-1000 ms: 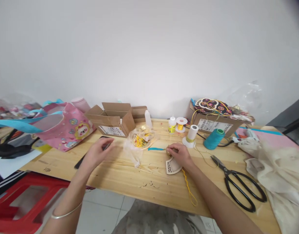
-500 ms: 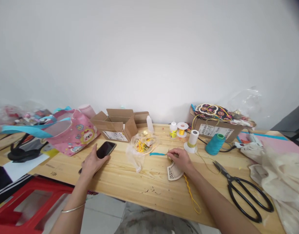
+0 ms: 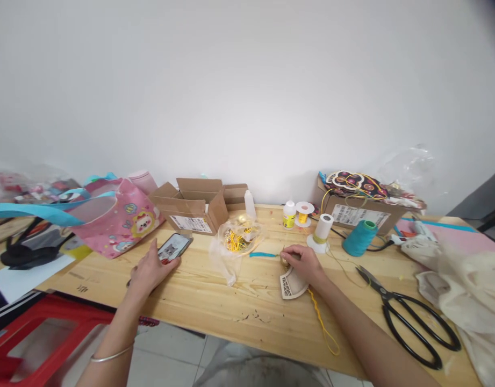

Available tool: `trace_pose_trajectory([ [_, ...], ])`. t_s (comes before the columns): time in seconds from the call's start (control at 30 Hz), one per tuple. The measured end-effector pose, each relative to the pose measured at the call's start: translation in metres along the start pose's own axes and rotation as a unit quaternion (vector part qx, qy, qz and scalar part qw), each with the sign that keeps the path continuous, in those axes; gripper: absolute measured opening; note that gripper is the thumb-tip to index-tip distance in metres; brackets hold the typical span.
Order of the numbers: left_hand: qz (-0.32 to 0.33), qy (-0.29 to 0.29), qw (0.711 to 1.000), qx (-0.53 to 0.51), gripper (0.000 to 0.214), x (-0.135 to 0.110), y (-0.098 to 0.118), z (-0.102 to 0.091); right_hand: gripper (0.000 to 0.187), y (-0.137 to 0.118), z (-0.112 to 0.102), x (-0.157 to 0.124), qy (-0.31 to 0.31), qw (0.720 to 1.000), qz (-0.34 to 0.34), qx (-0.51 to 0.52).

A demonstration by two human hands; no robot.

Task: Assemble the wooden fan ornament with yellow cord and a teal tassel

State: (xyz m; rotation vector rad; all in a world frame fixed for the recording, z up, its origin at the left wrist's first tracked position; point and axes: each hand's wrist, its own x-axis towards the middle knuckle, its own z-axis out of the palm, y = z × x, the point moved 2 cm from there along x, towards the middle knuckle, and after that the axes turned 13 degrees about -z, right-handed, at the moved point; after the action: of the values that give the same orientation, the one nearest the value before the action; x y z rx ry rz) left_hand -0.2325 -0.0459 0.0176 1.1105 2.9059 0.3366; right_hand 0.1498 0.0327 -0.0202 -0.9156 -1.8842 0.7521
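My left hand (image 3: pixel 148 273) lies around a phone (image 3: pixel 174 246) on the table, thumb and fingers at its edges. The phone's screen is lit and shows a picture. My right hand (image 3: pixel 306 263) pinches the top of a fan-shaped pendant (image 3: pixel 292 285) with a cut-out pattern, partly hidden under the fingers. A small gold-coloured round piece (image 3: pixel 284 261) shows at the fingertips. From there a blue tassel (image 3: pixel 264 255) points left, and a yellow twisted cord (image 3: pixel 320 317) trails from the pendant toward the table's front edge.
Between my hands lies a plastic bag (image 3: pixel 227 262) with yellow cords. Behind stand an open carton (image 3: pixel 191 209), a glue bottle (image 3: pixel 288 215), and spools, including a teal thread cone (image 3: pixel 359 238). Large scissors (image 3: pixel 408 309) and cream cloth (image 3: pixel 465 285) lie right; a pink bag (image 3: pixel 122 223) stands left.
The phone's screen has gone from dark to lit under my left hand. My right hand keeps its pinch on the pendant. The whole view has shifted slightly.
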Motion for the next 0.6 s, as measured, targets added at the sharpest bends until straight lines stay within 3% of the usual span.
trace_pose_trajectory([
  [0.1, 0.004, 0.007, 1.0, 0.002, 0.088, -0.001, 0.0, -0.001, 0.016, 0.002, 0.0, -0.001, 0.003, 1.0, 0.005, 0.009],
  [0.17, 0.012, 0.053, 0.998, -0.027, 0.086, -0.009, 0.002, -0.006, 0.017, 0.002, 0.0, -0.002, 0.006, 1.0, 0.007, 0.014],
  [0.27, 0.075, 0.163, 0.975, -0.134, 0.065, -0.038, 0.012, -0.019, 0.018, 0.001, 0.0, -0.001, 0.015, 1.0, 0.012, 0.02],
  [0.33, 0.118, 0.18, 0.953, -0.212, 0.047, -0.065, 0.027, -0.025, 0.018, -0.001, -0.001, -0.001, 0.022, 0.999, 0.018, 0.028],
  [0.37, 0.154, 0.166, 0.942, -0.246, 0.037, -0.078, 0.038, -0.026, 0.018, -0.002, -0.001, 0.0, 0.024, 0.999, 0.022, 0.033],
  [0.43, 0.237, 0.085, 0.92, -0.3, 0.018, -0.103, 0.066, -0.024, 0.018, -0.004, -0.002, 0.001, 0.03, 0.998, 0.033, 0.048],
  [0.5, 0.31, -0.053, 0.887, -0.338, 0.013, -0.123, 0.1, -0.015, 0.018, -0.005, -0.003, 0.001, 0.034, 0.996, 0.046, 0.068],
  [0.6, 0.359, -0.226, 0.833, -0.355, 0.015, -0.141, 0.148, 0.005, 0.019, -0.005, -0.005, 0.001, 0.039, 0.992, 0.068, 0.103],
])
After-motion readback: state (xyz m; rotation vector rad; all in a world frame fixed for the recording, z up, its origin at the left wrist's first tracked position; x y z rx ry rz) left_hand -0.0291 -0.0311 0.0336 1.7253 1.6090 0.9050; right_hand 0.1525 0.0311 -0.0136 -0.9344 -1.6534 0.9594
